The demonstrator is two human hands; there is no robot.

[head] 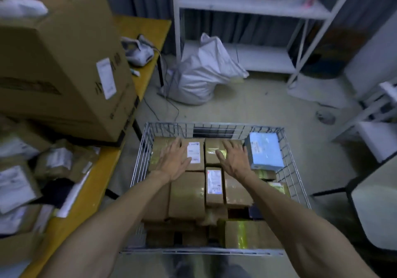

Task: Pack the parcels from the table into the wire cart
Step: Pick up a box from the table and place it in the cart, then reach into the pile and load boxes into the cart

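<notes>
The wire cart [214, 127] stands on the floor in front of me, filled with several brown cardboard parcels. My left hand [174, 161] lies flat with spread fingers on a labelled brown parcel [194, 153] at the cart's far left. My right hand [234, 158] lies flat on the brown parcel [211, 152] beside it. A light blue parcel [265, 151] leans at the cart's far right corner. More parcels [55, 161] lie on the yellow table [90, 194] to my left, beside a large cardboard box [62, 62].
A grey sack [202, 75] sits on the floor beyond the cart, before a white shelf rack [247, 4]. A handheld scanner [137, 52] rests on the table's far end. A chair or table edge [369, 202] stands at the right.
</notes>
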